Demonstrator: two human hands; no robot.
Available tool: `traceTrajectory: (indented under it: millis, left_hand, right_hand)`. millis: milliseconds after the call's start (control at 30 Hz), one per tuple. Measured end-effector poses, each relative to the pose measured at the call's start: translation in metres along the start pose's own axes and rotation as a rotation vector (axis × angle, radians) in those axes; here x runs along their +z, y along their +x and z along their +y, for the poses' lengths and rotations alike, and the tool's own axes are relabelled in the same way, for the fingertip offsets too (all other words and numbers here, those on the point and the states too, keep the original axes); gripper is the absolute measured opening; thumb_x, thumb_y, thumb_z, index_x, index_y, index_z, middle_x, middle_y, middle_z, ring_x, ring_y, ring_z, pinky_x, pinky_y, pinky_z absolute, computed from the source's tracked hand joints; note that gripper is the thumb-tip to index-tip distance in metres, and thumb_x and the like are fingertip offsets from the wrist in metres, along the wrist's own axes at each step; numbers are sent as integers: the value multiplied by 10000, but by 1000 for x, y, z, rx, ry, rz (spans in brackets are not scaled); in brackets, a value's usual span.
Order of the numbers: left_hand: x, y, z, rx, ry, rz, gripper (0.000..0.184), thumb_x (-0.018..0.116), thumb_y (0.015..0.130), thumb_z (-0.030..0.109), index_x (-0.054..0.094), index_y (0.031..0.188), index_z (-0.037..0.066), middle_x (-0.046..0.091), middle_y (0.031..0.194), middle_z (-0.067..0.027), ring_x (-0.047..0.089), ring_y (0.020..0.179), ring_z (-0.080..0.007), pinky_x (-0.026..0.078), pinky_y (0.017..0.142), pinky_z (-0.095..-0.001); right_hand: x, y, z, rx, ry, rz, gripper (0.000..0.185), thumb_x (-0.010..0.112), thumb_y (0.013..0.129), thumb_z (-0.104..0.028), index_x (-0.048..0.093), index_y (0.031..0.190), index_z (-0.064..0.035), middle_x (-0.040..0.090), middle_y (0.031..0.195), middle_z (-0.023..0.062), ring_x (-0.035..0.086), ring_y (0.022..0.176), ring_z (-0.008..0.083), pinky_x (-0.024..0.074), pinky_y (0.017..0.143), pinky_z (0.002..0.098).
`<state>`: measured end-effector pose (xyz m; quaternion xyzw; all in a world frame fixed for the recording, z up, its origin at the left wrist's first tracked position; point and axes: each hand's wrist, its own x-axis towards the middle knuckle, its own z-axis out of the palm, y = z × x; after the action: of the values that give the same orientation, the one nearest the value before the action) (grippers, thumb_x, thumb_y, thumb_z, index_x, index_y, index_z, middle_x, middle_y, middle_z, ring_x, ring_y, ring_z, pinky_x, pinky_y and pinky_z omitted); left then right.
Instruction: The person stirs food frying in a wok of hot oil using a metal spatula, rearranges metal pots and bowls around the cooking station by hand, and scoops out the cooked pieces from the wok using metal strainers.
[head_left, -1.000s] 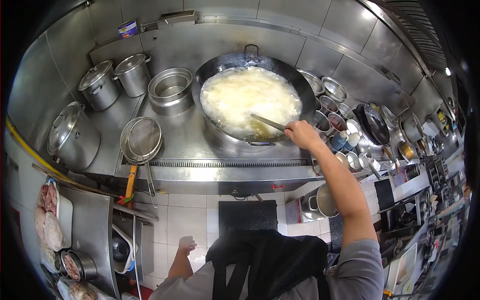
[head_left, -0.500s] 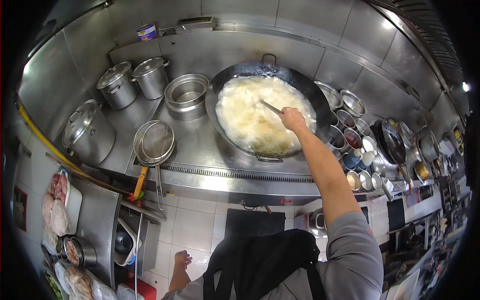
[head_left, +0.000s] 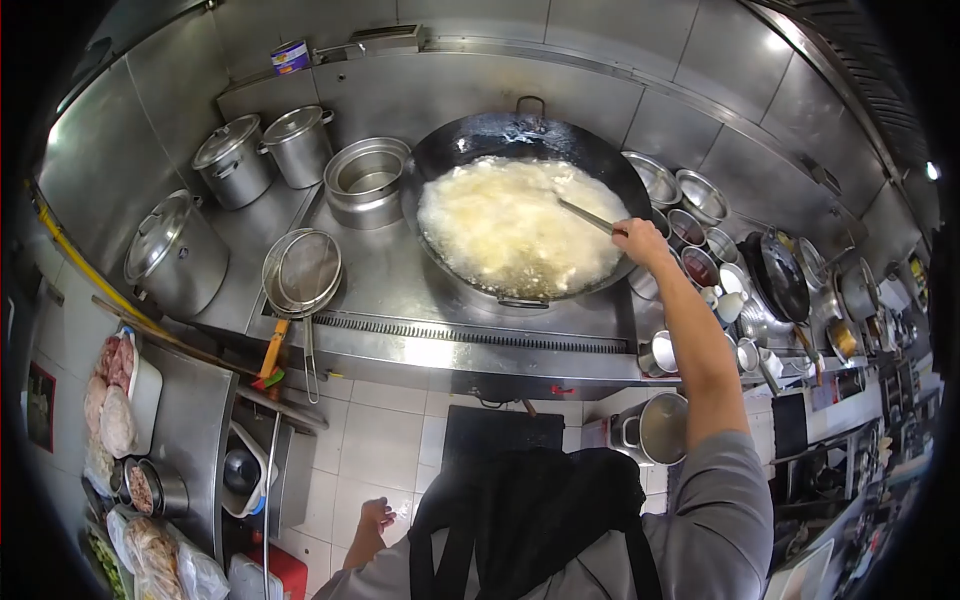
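On the steel range, right of a pot with an open top (head_left: 367,206), sits a large dark wok (head_left: 430,165) with loop handles at its near and far edges. Pale, bubbling liquid (head_left: 510,225) with lighter bits in it fills much of the bowl. The right hand (head_left: 641,242), at the wok's right side, grips the end of a long metal-looking utensil (head_left: 590,215); the fingers are closed round it, and its other end reaches left into the bubbling liquid. Whatever lies at that end is hidden. Low over the tiled floor (head_left: 374,437), well apart from the wok, hangs the left hand (head_left: 377,515), with its fingers loosely bent and nothing visible in it.

Two lidded pots (head_left: 232,163) stand side by side at the far left, and a larger lidded pot (head_left: 187,262) stands nearer, at the left edge. Two round strainers (head_left: 304,272) overlap near the range's front edge, one with an orange handle (head_left: 274,347). Right of the wok are two metal bowls (head_left: 703,197) and a cluster of small containers (head_left: 698,266). Nearer, on the left, a white tray (head_left: 148,395) holds raw-looking meat (head_left: 117,420). Below the range's right part, an open pot (head_left: 663,428) stands near the floor.
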<state>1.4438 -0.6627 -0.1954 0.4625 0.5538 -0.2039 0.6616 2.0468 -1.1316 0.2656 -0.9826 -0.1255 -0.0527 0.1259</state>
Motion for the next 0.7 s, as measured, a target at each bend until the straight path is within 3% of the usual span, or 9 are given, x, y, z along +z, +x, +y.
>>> traceTrajectory:
  millis: [200,300,400,533,633,700]
  left_hand:
    - [19,24,67,166,-20,14,67,588,900,188,577,835,179,563,754,-9,621,637,-185,464,518,-300]
    - [25,23,91,238,39,-80,48,604,887,199,579,862,167,578,781,-13,628,660,-184,471,545,-320]
    - [34,24,103,176,114,-19,62,606,886,203,578,889,148,583,799,-25,631,665,-188,464,539,-323]
    - [31,24,99,115,155,-32,39,586,893,170,573,885,135,590,801,-39,650,682,-201,461,525,-331]
    - [9,52,84,86,225,-160,317,581,912,280,540,1173,105,603,954,-62,654,798,-220,525,675,-382]
    - [6,52,82,79,211,-132,303,581,914,281,546,1163,112,607,955,-59,657,801,-221,526,678,-382]
  right_hand:
    - [-19,-78,20,-178,2,85,328,691,844,-261,722,1145,-134,707,1083,157,674,992,348,534,884,433]
    - [-47,-125,0,-107,8,69,361,705,850,-219,695,1186,-89,710,1096,148,674,1004,336,526,883,402]
    - [-56,-153,7,-143,13,108,337,724,832,-195,714,1160,-117,709,1031,160,672,929,343,526,813,418]
    - [-114,-195,-26,-165,-35,129,329,733,832,-176,711,1144,-75,714,976,159,671,879,341,523,789,397]
    - [-164,-217,-67,-78,-91,70,313,739,830,-162,718,1125,-58,714,988,178,681,886,343,517,781,393]
    - [-187,-224,-94,-4,-155,1,298,737,829,-141,720,1110,-43,711,1018,190,692,907,341,521,791,385]
